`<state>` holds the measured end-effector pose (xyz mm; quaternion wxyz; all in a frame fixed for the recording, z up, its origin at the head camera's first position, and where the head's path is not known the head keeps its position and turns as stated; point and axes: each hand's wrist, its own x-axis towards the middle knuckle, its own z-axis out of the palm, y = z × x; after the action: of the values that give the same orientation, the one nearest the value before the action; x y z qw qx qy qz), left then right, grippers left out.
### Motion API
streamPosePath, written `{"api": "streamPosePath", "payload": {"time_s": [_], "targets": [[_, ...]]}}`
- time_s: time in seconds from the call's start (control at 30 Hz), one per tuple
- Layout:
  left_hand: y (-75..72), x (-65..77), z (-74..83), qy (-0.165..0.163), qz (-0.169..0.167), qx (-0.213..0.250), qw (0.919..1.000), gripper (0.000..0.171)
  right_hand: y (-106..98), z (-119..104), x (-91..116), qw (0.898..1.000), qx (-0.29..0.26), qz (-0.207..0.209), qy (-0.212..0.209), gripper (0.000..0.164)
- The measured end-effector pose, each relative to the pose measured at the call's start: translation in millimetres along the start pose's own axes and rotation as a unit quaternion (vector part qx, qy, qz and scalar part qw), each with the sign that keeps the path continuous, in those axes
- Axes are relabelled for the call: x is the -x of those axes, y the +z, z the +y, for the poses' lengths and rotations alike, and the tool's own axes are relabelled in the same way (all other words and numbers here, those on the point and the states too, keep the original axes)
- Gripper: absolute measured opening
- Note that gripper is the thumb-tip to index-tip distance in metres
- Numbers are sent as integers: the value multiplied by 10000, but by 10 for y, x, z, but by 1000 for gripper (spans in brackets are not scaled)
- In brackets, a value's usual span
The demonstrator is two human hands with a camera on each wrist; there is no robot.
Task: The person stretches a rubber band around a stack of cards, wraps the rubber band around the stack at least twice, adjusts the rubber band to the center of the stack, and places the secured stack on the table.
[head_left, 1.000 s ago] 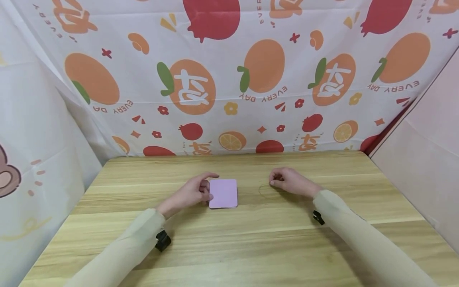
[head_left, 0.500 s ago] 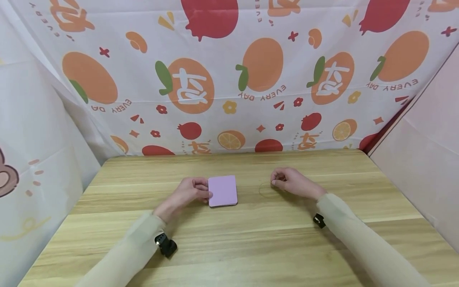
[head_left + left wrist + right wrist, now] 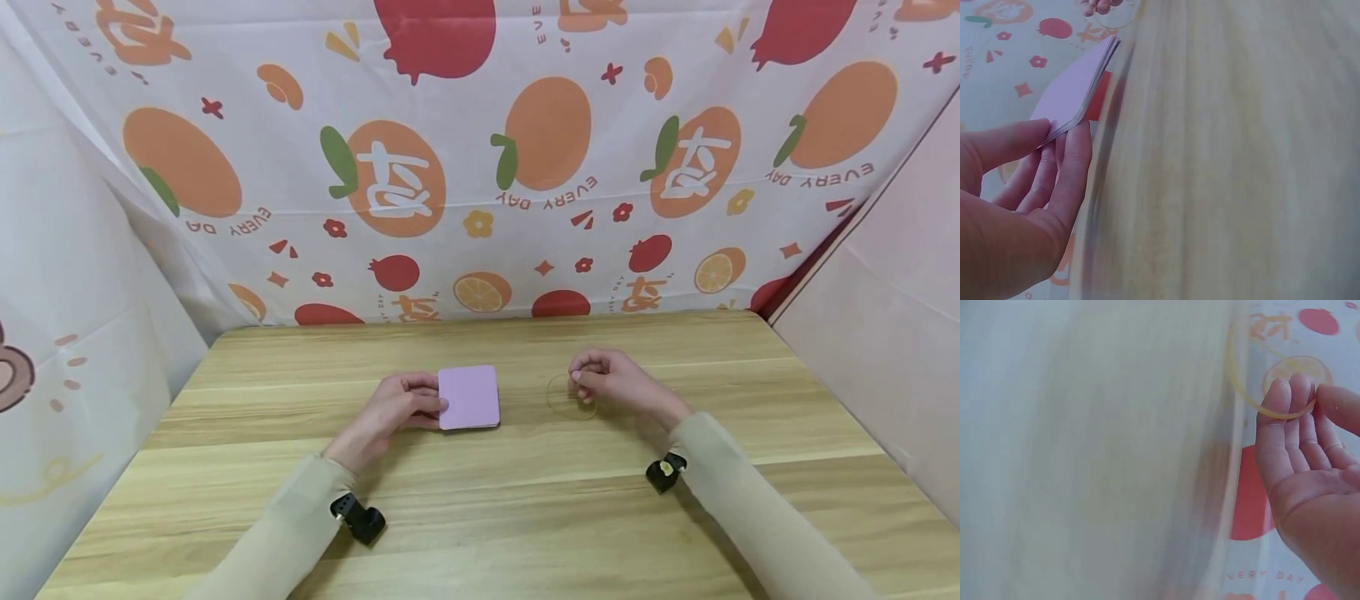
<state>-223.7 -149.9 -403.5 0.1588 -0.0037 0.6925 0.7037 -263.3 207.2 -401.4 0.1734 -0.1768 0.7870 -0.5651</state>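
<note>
A thin stack of square purple cards is in my left hand, the thumb on the top face and the fingers underneath at the left edge. From the left wrist view, several layers show along the edge of the stack, which is tilted and held off the table. My right hand pinches a thin yellow rubber band between thumb and fingertips. The band hangs as a wide, slack loop, crossing in front of the fingers in the right wrist view. A gap of bare wood separates the cards from the band.
Both hands are above the wood-grain table. A fruit-print cloth hangs along the table's far edge. Pale cloths stand at the left and right sides. Each wrist wears a black camera strap.
My left fingers have closed on the cards' left edge, and the stack has been lifted slightly. My right hand has raised the rubber band, and its loop now shows wider.
</note>
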Motion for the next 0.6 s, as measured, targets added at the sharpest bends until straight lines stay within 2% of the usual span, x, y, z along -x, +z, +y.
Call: {"api": "streamPosePath", "payload": {"time_s": [0.13,0.27,0.6], "targets": [[24,-3,17,-36,10,76,10000,35,9,18,48,9942,-1064,-8,143,31],[32,-5,23,-86,45,114,9999,36,26,40,97,9833,-1804,71,212,33],[47,-4,9,-48,171,388,9991,42,150,-21,171,9726,-2209,671,259,42]]}}
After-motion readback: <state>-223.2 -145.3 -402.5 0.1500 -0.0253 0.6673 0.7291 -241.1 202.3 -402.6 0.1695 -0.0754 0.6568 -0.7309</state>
